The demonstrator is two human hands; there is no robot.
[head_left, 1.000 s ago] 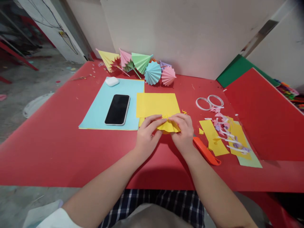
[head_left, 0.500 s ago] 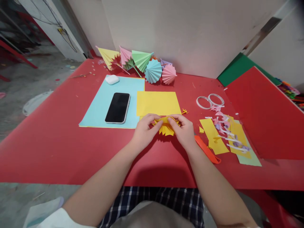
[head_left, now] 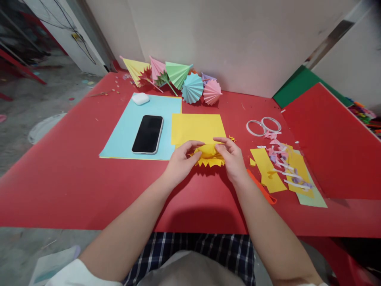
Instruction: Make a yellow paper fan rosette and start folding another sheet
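A piece of yellow folded paper (head_left: 208,155) with a zigzag cut edge is held between my two hands, above the red table. My left hand (head_left: 183,161) pinches its left side, the thumb on the near face. On the right side, my right hand (head_left: 232,157) grips it with the thumb, while the index finger is stretched out over the top. Just beyond the hands lies a flat yellow sheet (head_left: 198,127). Small yellow scraps (head_left: 232,139) rest beside my right hand, and an orange-red cutter-like tool (head_left: 262,188) lies partly behind my right wrist.
A phone (head_left: 148,134) and a white case (head_left: 141,99) lie on light blue paper (head_left: 119,147). Several paper umbrellas (head_left: 192,88) stand along the wall. Tape rolls (head_left: 270,124), yellow offcuts (head_left: 268,171) and paper strips are at right, near a red board (head_left: 336,147).
The folded paper has opened out wider and shows more of its zigzag edge. My right index finger has lifted and straightened; both hands stay in nearly the same place.
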